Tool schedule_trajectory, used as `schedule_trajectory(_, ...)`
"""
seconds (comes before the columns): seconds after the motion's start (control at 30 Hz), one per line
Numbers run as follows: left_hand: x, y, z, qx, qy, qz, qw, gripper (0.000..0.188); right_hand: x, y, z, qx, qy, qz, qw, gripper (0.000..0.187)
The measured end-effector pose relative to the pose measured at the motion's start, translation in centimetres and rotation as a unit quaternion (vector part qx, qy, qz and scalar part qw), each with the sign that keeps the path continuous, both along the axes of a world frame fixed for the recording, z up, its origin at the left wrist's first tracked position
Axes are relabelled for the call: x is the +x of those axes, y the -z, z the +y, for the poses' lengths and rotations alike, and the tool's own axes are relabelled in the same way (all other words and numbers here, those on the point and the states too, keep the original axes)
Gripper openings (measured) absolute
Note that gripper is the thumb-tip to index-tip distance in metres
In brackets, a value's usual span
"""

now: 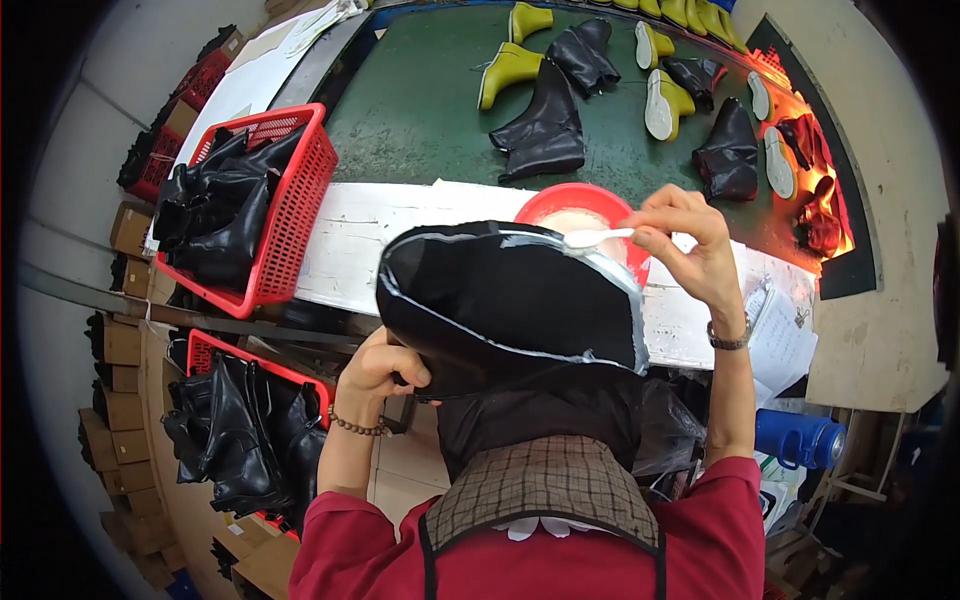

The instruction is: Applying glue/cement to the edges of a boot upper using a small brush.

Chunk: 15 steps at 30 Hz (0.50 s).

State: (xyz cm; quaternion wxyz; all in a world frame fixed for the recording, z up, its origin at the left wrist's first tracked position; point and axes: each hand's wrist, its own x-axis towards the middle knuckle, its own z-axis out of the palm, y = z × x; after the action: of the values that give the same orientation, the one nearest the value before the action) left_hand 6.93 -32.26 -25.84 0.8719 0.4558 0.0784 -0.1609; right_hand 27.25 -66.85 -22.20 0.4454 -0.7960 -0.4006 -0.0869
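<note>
My left hand (378,372) is closed on the heel-side edge of a large black boot (500,305), held with its underside turned up. A line of wet white glue runs around the rim of that underside. In my right hand (690,240) is a small white-handled brush (605,236), pinched between thumb and fingers. Its bristle end touches the glue-lined edge at the boot's upper right. Just behind the boot sits a red bowl (545,203) with whitish liquid inside, partly hidden by the boot and brush.
A green conveyor belt (420,95) carries black boots (555,120) and yellow boots (508,72), passing a glowing orange heater (815,190) at right. Red baskets (305,190) of black boots stand at left. A blue bottle (800,438) and papers (780,330) are at right.
</note>
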Motion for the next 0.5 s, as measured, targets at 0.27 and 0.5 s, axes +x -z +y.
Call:
schedule_trajectory(0.27, 1.0, -1.0, -2.0, 0.07, 0.062, 0.047, 0.995, 0.042, 1.1, -2.0, 2.7, 0.023, -0.061, -0.043, 0.997, 0.01)
schedule_trajectory(0.5, 1.5, -1.0, -2.7, 0.056, 0.1, 0.098, 0.989, 0.065, 1.8, -3.5, 3.5, -0.053, -0.092, -0.048, 0.993, 0.013)
